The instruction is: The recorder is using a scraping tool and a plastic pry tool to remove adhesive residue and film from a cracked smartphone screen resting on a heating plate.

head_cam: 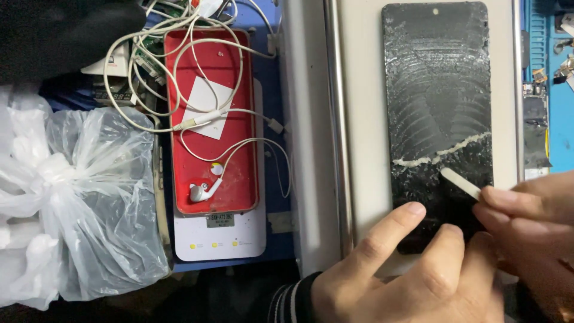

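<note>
2 hands (454,257), 1 black screen panel (439,101)

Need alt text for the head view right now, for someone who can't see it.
Right hand scrapes a white scraper across a black phone screen panel coated in glue residue, left hand pinning its lower edge. To the left: a red tray with white earphones and a plastic bag.

Black residue-smeared phone screen (438,113), upper right
</note>
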